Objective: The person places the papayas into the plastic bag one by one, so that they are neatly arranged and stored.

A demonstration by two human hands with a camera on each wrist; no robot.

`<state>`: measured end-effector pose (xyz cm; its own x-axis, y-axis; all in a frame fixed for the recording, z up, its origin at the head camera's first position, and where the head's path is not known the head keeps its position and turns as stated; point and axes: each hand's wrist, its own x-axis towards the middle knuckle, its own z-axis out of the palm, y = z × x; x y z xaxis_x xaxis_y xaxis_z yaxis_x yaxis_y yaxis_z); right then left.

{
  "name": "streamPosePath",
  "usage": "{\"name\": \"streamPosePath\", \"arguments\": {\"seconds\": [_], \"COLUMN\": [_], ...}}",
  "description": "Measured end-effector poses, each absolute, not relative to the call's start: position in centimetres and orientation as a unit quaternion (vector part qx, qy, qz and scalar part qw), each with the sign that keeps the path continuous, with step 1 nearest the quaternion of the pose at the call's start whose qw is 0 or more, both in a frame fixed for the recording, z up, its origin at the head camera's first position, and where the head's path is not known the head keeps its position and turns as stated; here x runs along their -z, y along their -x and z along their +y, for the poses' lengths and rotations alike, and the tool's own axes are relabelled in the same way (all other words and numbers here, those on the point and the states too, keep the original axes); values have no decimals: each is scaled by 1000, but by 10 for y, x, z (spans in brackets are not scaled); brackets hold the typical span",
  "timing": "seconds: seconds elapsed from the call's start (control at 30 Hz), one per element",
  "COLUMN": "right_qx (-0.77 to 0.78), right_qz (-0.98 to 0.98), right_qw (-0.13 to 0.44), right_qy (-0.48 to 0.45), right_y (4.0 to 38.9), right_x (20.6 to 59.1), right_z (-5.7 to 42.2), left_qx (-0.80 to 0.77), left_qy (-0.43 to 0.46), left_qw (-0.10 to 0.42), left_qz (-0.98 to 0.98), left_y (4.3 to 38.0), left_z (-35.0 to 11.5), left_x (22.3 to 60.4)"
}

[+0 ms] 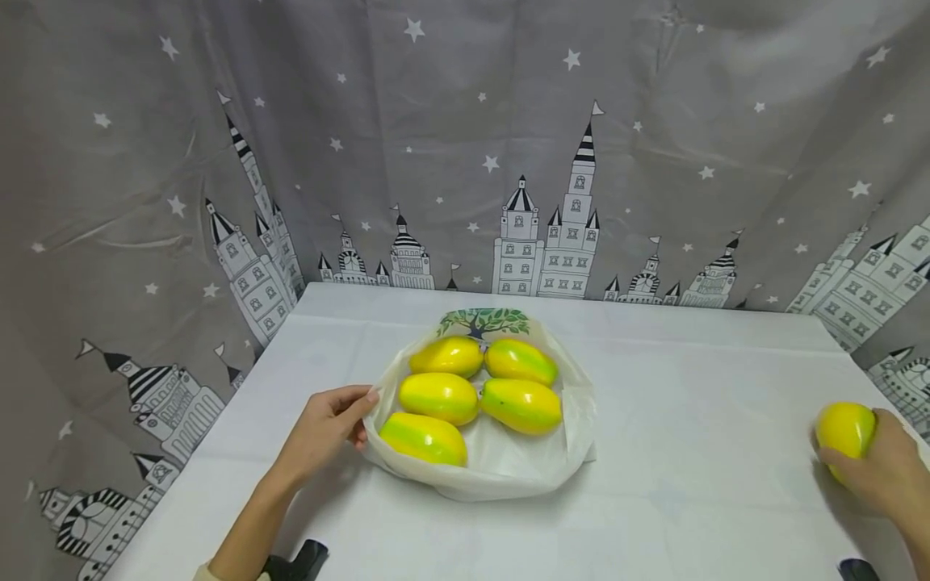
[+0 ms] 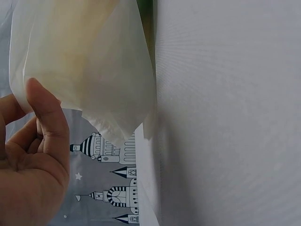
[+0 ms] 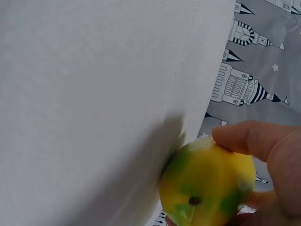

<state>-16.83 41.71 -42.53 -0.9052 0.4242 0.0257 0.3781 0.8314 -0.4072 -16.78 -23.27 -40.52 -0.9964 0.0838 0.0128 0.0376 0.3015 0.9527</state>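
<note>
A white plastic bag (image 1: 501, 480) with a printed green tree lies mouth-up on the table, its rim spread wide. Inside it are several glossy, oblong yellow-green fruits (image 1: 439, 398). At the bag's left rim, my left hand (image 1: 325, 428) pinches the plastic between thumb and fingers; the left wrist view shows the thumb (image 2: 44, 106) against the thin film. Far to the right, my right hand (image 1: 882, 468) grips another yellow-green fruit (image 3: 207, 183) close over the table's right edge. A dark stem spot with green patches around it marks the end of this fruit.
A white cloth covers the table (image 1: 676, 420). Behind and along the sides hangs a grey curtain (image 1: 450, 121) printed with castles and stars. Dark wrist-worn gear (image 1: 305, 561) shows near the left forearm.
</note>
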Motion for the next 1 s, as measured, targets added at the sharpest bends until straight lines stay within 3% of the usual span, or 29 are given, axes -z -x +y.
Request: {"name": "streamPosePath", "arguments": {"seconds": [0.57, 0.77, 1.0], "right_qx": [-163, -195, -167], "right_qz": [-981, -972, -978], "right_qw": [66, 23, 30], "right_qy": [82, 125, 122], "right_y": [168, 166, 164], "right_x": [421, 425, 424], "right_z": [413, 414, 417], "left_qx": [-589, -591, -589], "left_qy": [-38, -37, -37], "left_qw": [21, 23, 23], "left_qz": [807, 806, 807], "left_y": [167, 167, 167], "left_z": [-234, -233, -232], "left_x": [406, 406, 406]}}
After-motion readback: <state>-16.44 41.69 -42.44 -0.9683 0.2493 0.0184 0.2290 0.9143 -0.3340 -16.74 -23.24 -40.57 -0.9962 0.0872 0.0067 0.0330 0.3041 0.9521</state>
